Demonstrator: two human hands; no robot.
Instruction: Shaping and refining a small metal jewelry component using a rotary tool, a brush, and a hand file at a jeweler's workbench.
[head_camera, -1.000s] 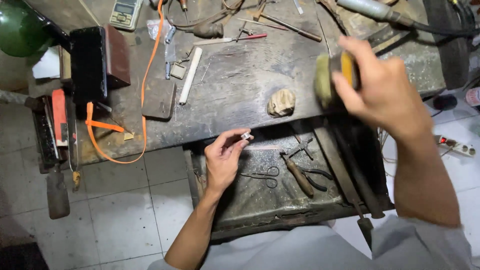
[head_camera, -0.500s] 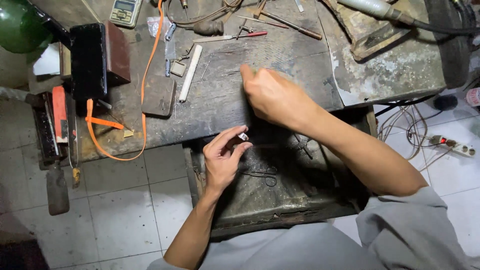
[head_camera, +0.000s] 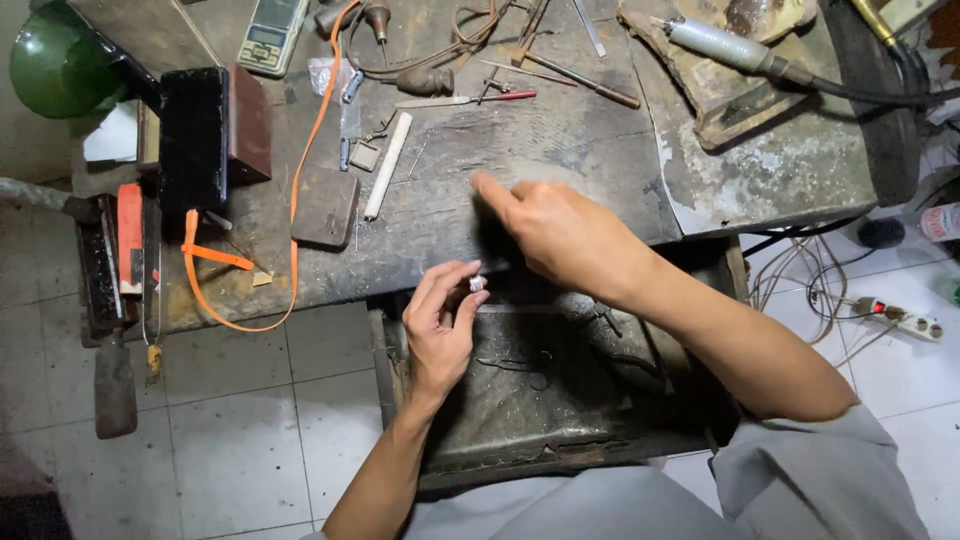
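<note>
My left hand is raised over the open metal drawer below the workbench and pinches a small silver piece between thumb and fingertips. My right hand lies across the front of the worn workbench, just above the left hand. Its back faces me and its index finger points left, toward a white stick. The palm side is hidden, so I cannot see whether it holds anything.
A dark flat slab, an orange cord, a black box, a pocket scale and a green lamp shade sit at left. Hand tools lie at the back; a rotary handpiece lies at right. Scissors lie in the drawer. A power strip is on the tiled floor.
My right hand came down from the upper right, no longer showing the yellow-green object, and slid left across the bench, covering the tan lump. The left hand stayed put with the silver piece.
</note>
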